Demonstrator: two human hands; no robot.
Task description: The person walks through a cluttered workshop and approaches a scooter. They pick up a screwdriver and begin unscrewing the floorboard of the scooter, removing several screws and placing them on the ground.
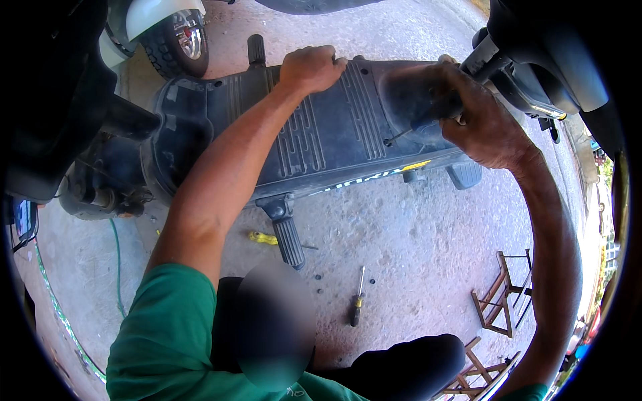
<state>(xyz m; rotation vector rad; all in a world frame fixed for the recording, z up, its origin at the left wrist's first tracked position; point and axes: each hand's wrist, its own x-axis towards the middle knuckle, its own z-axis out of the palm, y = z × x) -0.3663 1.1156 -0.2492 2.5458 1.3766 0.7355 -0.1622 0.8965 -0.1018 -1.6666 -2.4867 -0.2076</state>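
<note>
A black ribbed scooter footboard point(294, 137) stretches across the upper middle. My left hand point(311, 69) is closed over its far edge, and the curled fingertips are partly hidden. My right hand point(485, 123) is wrapped round a dark tool point(445, 103) at the board's right end. A thin metal shaft point(401, 136) slants from this tool down to a screw hole near the board's front edge. The tool's body blends into the black plastic, so its exact kind is unclear. A folding footrest point(287, 237) sticks out toward me below the board.
On the concrete floor lie a screwdriver point(358, 301), a yellow-handled tool point(263, 238) and a few small dark parts. Brown metal frames point(501, 294) stand at the right. Another wheel point(184, 43) is at the upper left. A green hose point(117, 260) runs along the left floor.
</note>
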